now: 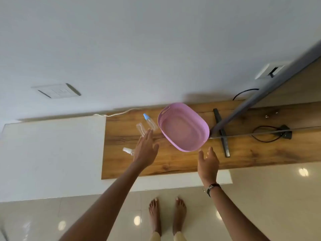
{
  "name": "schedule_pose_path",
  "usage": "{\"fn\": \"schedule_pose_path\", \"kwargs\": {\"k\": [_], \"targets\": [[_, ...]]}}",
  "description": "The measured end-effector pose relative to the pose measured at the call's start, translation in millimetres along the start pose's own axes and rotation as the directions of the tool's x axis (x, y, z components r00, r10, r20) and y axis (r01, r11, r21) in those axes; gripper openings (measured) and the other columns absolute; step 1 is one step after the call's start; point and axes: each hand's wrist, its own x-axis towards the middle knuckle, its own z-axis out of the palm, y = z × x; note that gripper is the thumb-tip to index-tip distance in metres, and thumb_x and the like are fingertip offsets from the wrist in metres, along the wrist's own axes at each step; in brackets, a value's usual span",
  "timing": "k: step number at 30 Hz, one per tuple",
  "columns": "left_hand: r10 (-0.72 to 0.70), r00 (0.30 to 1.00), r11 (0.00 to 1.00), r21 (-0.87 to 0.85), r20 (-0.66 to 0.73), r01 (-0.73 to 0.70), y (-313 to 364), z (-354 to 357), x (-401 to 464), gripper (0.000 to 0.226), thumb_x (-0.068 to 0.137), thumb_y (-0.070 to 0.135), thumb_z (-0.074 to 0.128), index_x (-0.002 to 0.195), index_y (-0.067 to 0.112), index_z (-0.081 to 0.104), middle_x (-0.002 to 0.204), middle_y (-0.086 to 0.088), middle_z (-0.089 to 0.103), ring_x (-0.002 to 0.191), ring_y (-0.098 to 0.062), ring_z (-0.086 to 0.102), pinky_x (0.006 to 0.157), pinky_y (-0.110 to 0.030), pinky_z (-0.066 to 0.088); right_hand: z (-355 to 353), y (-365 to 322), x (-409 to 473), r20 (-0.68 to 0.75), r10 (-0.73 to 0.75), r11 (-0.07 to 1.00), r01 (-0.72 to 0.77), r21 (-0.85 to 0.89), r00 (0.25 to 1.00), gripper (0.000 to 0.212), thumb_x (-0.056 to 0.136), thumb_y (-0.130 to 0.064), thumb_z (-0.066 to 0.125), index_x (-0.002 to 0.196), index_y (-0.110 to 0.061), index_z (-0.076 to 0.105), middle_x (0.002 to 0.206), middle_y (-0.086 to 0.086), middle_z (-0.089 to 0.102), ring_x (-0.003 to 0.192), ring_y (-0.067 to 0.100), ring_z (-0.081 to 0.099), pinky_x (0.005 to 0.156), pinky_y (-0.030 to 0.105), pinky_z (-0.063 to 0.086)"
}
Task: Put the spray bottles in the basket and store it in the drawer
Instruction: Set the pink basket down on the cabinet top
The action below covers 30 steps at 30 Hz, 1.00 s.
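Both my hands open, holding nothing: left grip (145, 150) over clear bottles (141, 129), right grip (208, 162) near pink basket (199, 143) on counter (173, 164).

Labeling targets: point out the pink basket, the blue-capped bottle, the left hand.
pink basket (180, 126), head view, bare inside floor.
blue-capped bottle (150, 122), head view, clear body.
left hand (145, 151), head view, back of hand.

The basket (184, 126) is matt pink plastic with perforated walls. It rests on a wood-grain top (173, 162) (smooth, low sheen). The spray bottles (150, 122) are clear plastic; the floor tiles (269, 197) are glossy.
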Motion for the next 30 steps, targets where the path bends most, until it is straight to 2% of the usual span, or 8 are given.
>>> {"fn": "schedule_pose_path", "kwargs": {"k": [5,8,13,17,21,25,27,30], "targets": [[-0.124,0.992,0.975,-0.187,0.005,0.123,6.3,10.5,43.8,0.063,0.094,0.019,0.049,0.148,0.007,0.019,0.153,-0.011,0.032,0.131,-0.030,0.042,0.099,-0.043,0.040,16.7,5.2,20.3,-0.070,0.108,0.990,-0.100,0.102,0.992,0.033,0.095,-0.023,0.051,0.105,0.008,0.057,0.118,0.025,0.064,0.108,0.035,0.062,0.082,0.036,0.050],[-0.160,0.987,0.948,-0.273,0.029,0.161,10.5,19.2,62.3,0.065,0.094,0.024,0.048,0.149,0.011,0.016,0.153,-0.013,0.033,0.134,-0.031,0.039,0.102,-0.045,0.038,24.4,9.7,32.2,-0.079,0.092,0.985,-0.079,0.150,0.993,0.032,0.095,-0.027,0.052,0.082,0.002,0.057,0.105,0.022,0.070,0.094,0.032,0.067,0.067,0.026,0.044],[-0.180,0.982,0.903,-0.388,0.054,0.187,5.0,34.5,77.4,0.058,0.095,0.022,0.048,0.147,0.015,0.023,0.146,-0.014,0.043,0.133,-0.030,0.041,0.099,-0.038,0.037,36.8,18.5,50.8,-0.046,0.113,0.977,-0.102,0.188,0.993,0.018,0.091,-0.016,0.053,0.081,-0.005,0.064,0.085,0.011,0.073,0.081,0.030,0.071,0.065,0.038,0.059],[-0.150,0.987,0.898,-0.412,0.051,0.158,2.3,37.4,73.4,0.054,0.095,0.019,0.048,0.145,0.015,0.029,0.141,-0.011,0.049,0.127,-0.027,0.047,0.091,-0.030,0.035,31.4,18.3,52.3,-0.038,0.077,0.977,-0.068,0.202,0.996,0.019,0.089,-0.002,0.052,0.073,-0.008,0.061,0.073,0.005,0.066,0.073,0.023,0.065,0.053,0.026,0.057],[-0.160,0.986,0.874,-0.458,0.042,0.161,-0.3,30.3,56.3,0.055,0.098,0.021,0.045,0.148,0.013,0.025,0.141,-0.010,0.050,0.127,-0.024,0.048,0.101,-0.037,0.040,18.0,30.0,40.2,0.003,0.054,0.972,-0.053,0.229,0.999,0.020,0.090,0.001,0.052,0.074,-0.006,0.062,0.072,0.008,0.065,0.071,0.021,0.065,0.063,0.035,0.059],[-0.176,0.984,0.833,-0.536,-0.027,0.134,-0.3,20.2,20.8,0.048,0.099,0.018,0.044,0.145,0.011,0.030,0.131,0.002,0.052,0.111,-0.003,0.046,0.081,-0.007,0.038,-4.5,48.9,27.1,0.092,-0.028,0.985,0.011,0.171,0.995,0.018,0.091,-0.002,0.053,0.077,-0.005,0.064,0.073,0.013,0.067,0.071,0.023,0.066,0.060,0.033,0.061],[-0.148,0.986,0.817,-0.571,-0.071,0.082,-7.6,24.1,-1.7,0.041,0.099,0.013,0.045,0.140,0.014,0.040,0.125,0.010,0.052,0.111,-0.004,0.051,0.072,0.001,0.042,-13.9,61.2,23.3,0.150,-0.080,0.993,0.065,0.102,0.986,0.019,0.092,-0.007,0.055,0.075,-0.007,0.064,0.068,0.014,0.068,0.068,0.027,0.068,0.056,0.033,0.061],[-0.162,0.982,0.826,-0.558,-0.102,0.079,-24.7,42.0,-32.7,0.034,0.098,0.008,0.045,0.131,0.017,0.050,0.106,0.012,0.064,0.097,-0.012,0.065,0.068,-0.010,0.051,-19.8,77.9,24.4,0.233,-0.108,0.994,0.111,0.000,0.966,0.025,0.093,-0.017,0.055,0.069,-0.010,0.062,0.055,0.011,0.062,0.059,0.033,0.064,0.059,0.057,0.056]]}}
